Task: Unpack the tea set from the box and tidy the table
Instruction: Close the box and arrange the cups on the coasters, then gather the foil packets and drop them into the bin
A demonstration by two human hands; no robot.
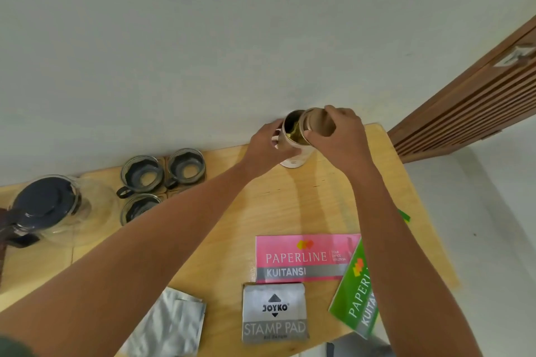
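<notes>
A pale round tea canister (293,153) stands at the far edge of the wooden table (290,206), against the wall. My left hand (265,143) grips its side. My right hand (339,132) holds the canister's tan lid (316,124) tilted just above the open mouth, where yellow-green contents show. At the left stand a glass teapot (49,209) with a dark lid and three glass cups (162,180) with dark holders, the nearest partly hidden behind my left forearm.
A pink receipt book (304,258), a green receipt book (356,293) and a grey stamp pad box (275,313) lie near the front. A silver foil pouch (171,324) lies front left. A slatted wooden door (470,101) stands at the right.
</notes>
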